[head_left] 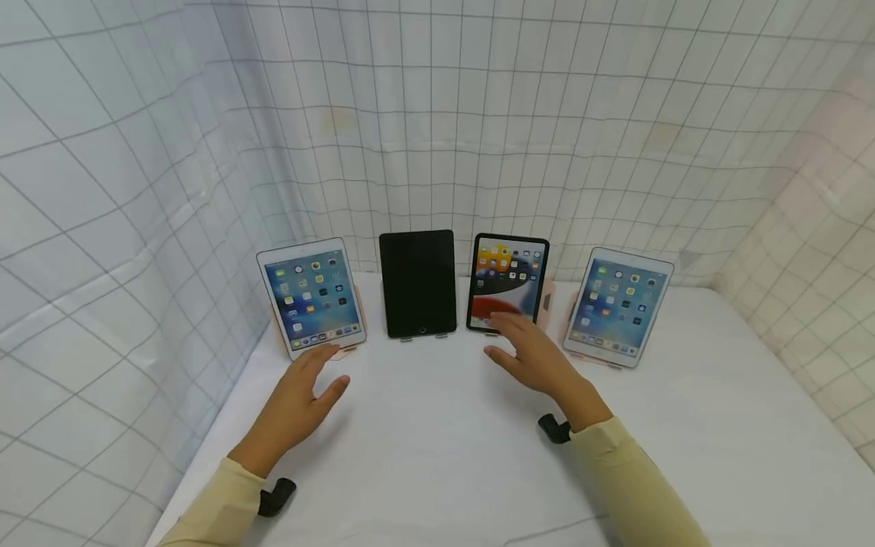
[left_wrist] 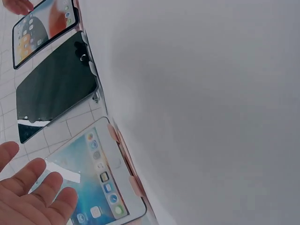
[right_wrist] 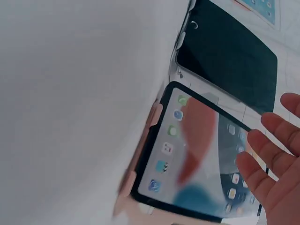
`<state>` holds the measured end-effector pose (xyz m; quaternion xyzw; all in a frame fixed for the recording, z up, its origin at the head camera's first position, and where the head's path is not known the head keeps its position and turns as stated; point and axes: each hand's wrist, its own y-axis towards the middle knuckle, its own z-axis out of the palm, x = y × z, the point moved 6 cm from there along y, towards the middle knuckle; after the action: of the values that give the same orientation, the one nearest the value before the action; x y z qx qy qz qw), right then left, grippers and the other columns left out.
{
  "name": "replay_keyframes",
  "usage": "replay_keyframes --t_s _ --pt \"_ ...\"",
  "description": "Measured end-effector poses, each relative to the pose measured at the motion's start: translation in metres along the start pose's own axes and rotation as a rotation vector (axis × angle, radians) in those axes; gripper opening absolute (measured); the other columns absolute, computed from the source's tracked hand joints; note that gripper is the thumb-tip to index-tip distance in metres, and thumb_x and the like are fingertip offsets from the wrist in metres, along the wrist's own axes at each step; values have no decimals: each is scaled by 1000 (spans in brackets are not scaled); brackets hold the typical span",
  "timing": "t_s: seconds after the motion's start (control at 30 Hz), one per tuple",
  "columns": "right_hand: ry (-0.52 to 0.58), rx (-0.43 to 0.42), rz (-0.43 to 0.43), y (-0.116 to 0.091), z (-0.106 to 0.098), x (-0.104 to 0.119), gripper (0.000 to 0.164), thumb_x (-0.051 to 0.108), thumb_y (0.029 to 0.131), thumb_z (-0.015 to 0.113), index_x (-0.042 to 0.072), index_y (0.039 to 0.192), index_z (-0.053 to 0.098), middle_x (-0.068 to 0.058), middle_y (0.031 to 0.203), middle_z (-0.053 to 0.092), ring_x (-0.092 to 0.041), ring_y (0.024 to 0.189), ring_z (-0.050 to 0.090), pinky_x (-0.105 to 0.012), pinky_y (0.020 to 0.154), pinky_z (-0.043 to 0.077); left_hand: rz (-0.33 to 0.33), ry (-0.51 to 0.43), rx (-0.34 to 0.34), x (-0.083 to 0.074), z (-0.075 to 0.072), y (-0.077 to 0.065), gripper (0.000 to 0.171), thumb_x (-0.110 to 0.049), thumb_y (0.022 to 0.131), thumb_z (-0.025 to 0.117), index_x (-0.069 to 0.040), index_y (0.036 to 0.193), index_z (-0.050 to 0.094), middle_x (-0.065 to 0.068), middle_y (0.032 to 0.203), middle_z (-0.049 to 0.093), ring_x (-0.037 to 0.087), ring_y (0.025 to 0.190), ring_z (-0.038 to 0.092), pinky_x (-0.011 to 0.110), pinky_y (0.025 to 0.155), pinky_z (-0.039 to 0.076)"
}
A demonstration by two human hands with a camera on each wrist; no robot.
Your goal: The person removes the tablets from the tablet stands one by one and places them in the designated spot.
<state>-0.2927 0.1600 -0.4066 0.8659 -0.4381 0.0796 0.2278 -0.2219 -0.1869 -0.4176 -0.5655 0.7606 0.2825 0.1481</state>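
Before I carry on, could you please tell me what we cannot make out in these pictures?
Head view: app names on the right-end white tablet are too small to read.
Head view: the back of the black-screened tablet is hidden by its front.
Left wrist view: the left grip covers part of the left-end white tablet.
Right wrist view: the right grip, cut off by the right edge, covers part of the lit black-framed tablet.

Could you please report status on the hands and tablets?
Left hand empty, near leftmost white tablet; right hand empty, in front of lit black tablet. Dark-screened tablet between those two. Nothing visibly blocking either hand.
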Motion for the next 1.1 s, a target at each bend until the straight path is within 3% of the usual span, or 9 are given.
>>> replay_keyframes --t_s 0.2,0.37,0.7,1.1 --pt "-30 28 -93 24 3 10 50 34 96 67 8 138 56 -10 137 56 -28 129 50 -47 106 42 33 -14 -37 10 -12 -15 56 -28 99 64 -3 144 45 20 143 47 42 132 43 63 103 37" --pt "-15 72 -143 47 12 19 46 33 99 63 6 135 58 -9 136 58 -26 129 50 -43 106 42 -41 -34 -46 25 -30 -18 56 -30 101 60 -1 146 43 23 143 46 46 127 46 63 95 44" --pt "38 95 -198 85 24 42 41 30 100 62 5 132 61 -9 136 57 -25 128 51 -40 108 41 -123 -82 -90 43 -60 8 53 -25 103 56 7 143 43 28 137 48 45 123 49 61 96 45" --pt "55 49 -238 127 36 57 36 29 101 59 5 128 62 -7 130 60 -20 123 55 -33 106 42 -167 -108 -164 46 -75 35 56 -31 104 53 4 146 41 26 140 46 43 127 46 61 99 43"
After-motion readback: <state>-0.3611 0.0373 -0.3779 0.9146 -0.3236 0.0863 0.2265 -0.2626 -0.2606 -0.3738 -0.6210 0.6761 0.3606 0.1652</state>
